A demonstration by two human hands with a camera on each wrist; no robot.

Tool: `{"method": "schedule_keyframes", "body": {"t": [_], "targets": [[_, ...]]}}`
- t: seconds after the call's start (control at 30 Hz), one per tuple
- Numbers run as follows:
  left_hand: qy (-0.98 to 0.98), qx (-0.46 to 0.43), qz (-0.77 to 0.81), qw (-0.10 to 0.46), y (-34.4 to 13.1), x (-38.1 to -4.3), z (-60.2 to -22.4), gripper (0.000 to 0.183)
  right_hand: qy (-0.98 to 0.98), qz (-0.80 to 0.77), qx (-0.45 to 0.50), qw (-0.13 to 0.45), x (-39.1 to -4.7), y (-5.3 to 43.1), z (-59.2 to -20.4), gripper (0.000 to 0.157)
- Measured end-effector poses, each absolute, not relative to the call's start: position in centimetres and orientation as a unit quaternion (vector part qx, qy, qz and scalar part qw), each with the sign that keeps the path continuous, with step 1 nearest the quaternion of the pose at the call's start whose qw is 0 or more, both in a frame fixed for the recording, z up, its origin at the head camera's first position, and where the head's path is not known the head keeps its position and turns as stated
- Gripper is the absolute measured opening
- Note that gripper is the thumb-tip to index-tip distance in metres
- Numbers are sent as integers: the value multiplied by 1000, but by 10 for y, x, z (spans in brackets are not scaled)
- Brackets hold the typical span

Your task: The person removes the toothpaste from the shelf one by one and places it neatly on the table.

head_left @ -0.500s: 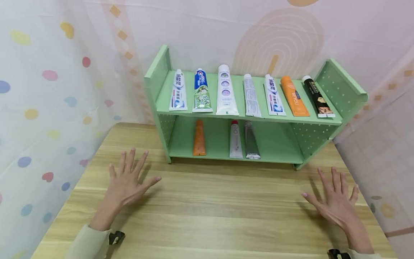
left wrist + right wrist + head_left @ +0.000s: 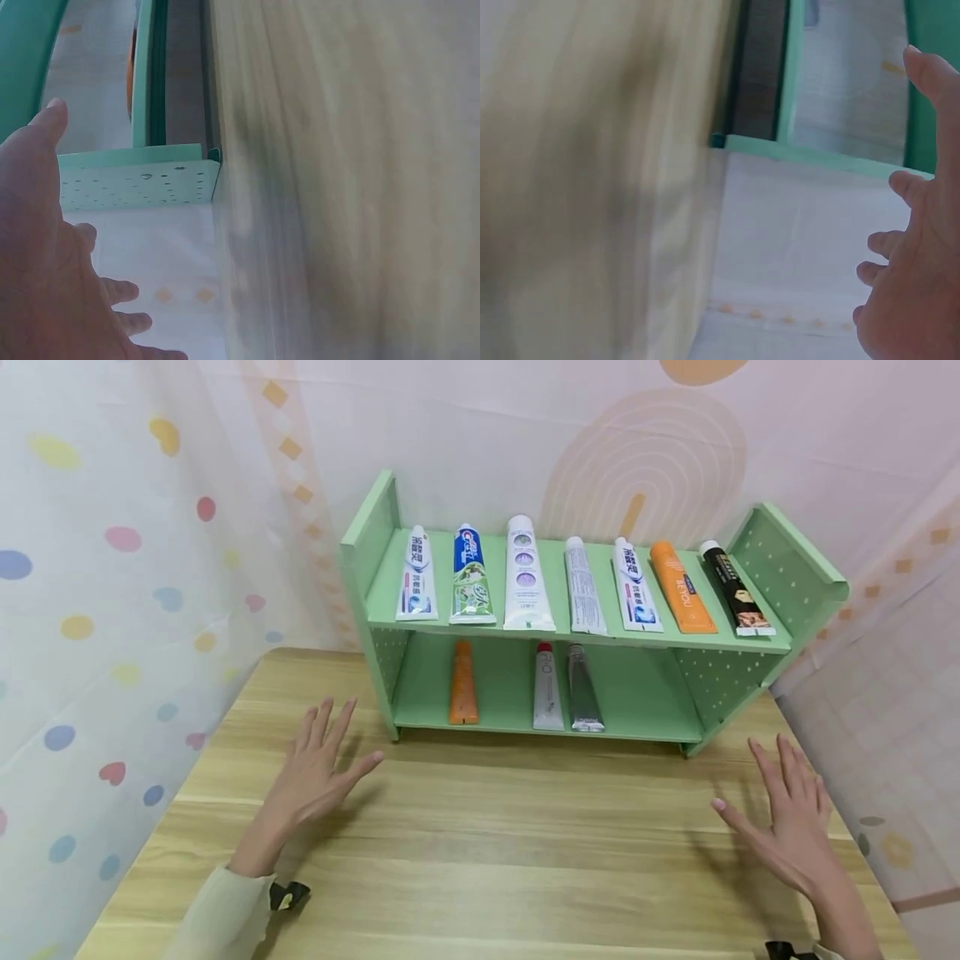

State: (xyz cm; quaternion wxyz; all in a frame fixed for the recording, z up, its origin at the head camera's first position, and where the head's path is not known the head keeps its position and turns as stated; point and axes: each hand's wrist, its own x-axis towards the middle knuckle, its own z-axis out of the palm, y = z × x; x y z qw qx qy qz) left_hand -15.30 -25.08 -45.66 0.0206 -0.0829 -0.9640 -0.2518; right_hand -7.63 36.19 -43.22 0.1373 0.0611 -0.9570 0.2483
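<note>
My left hand [image 2: 311, 781] hovers above the wooden table at the left, fingers spread and straight, holding nothing. Over the right side, my right hand [image 2: 791, 831] is likewise spread and empty. Between and beyond them stands a green two-tier shelf [image 2: 648, 693]. Its upper tier bears several tubes in a row, among them a blue-and-green toothpaste tube [image 2: 472, 578], a large white tube [image 2: 527, 581], an orange tube [image 2: 682, 593] and a black tube [image 2: 735, 589]. On the lower tier lie a slim orange tube [image 2: 463, 689], a red-capped grey tube [image 2: 547, 693] and a dark silvery tube [image 2: 584, 693].
The wooden table [image 2: 480, 835] stretches in front of the shelf. A patterned curtain [image 2: 465, 435] hangs behind and along both sides. The shelf's raised side panels [image 2: 798, 564] flank the upper row of tubes.
Both hands have turned slightly more edge-on, with the fingers closer together. The left hand has shifted a little to the right. The tubes stay in their places.
</note>
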Motion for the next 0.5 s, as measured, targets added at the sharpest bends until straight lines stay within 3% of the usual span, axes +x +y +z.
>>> {"method": "schedule_keyframes", "body": {"t": [0.5], "targets": [[-922,-117,-368,43,-242,-180,-455,90,-922,314,96,206,-75,354,-399,97]]}}
